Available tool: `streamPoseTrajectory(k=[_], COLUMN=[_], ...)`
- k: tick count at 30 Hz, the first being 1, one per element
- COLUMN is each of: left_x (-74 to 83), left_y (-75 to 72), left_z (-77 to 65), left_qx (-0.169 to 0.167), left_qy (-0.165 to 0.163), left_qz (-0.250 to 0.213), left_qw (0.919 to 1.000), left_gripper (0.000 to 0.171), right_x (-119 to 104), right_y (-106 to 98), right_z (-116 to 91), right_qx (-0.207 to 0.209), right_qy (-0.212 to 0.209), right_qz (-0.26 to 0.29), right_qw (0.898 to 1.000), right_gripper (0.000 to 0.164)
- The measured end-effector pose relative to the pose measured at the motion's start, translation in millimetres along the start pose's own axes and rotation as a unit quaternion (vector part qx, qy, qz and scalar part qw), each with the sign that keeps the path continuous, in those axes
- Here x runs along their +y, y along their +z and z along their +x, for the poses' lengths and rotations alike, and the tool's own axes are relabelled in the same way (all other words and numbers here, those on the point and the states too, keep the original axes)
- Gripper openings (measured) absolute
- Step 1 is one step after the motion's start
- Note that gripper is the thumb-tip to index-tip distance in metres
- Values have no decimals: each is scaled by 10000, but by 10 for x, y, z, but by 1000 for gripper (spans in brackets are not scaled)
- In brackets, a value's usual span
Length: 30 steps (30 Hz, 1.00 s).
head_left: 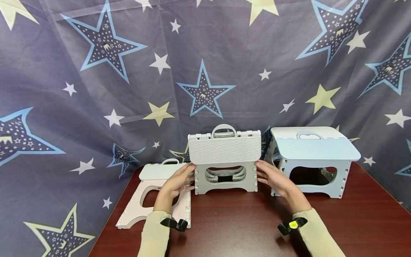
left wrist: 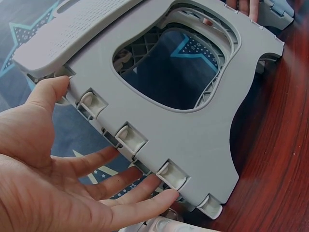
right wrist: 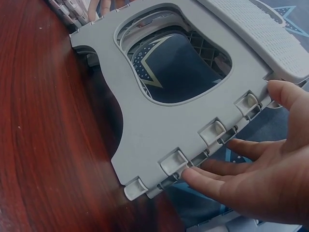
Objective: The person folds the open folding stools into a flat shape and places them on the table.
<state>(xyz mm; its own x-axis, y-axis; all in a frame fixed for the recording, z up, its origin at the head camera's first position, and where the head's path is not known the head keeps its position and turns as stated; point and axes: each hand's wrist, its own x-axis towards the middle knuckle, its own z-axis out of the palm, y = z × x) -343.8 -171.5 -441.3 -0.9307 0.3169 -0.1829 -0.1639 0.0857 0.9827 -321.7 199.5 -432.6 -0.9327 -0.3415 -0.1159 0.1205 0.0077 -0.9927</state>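
A grey folding stool (head_left: 224,151), partly unfolded, stands at the middle of the table, its textured seat flap sloping toward me and its carry handle on top. My left hand (head_left: 176,180) touches its left side; in the left wrist view the thumb is at the upper corner and the spread fingers (left wrist: 140,210) lie along the hinged edge. On the opposite side my right hand (head_left: 274,178) mirrors this, its thumb near the seat and its extended fingers (right wrist: 207,181) against the hinges. Through the oval cut-out the stool's inner ribbing shows.
To the left a pink and white folding stool (head_left: 136,208) lies folded, partly behind my left forearm. An unfolded blue and white stool (head_left: 318,150) stands at the right. A star-patterned cloth (head_left: 224,53) hangs behind the dark red wooden table (head_left: 231,228).
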Motion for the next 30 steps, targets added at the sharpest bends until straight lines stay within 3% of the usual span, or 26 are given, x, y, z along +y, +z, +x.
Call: streamPoseTrajectory(k=[30], left_x=[-14], left_y=[23], left_z=[-4], left_qx=[41], left_qy=[120], left_qz=[-9], left_qw=[9999], left_gripper=[59], right_x=[-3], right_y=[-12], right_z=[4], right_qx=[-20], right_qy=[5], right_qz=[-36], right_qw=[10000], right_gripper=[74])
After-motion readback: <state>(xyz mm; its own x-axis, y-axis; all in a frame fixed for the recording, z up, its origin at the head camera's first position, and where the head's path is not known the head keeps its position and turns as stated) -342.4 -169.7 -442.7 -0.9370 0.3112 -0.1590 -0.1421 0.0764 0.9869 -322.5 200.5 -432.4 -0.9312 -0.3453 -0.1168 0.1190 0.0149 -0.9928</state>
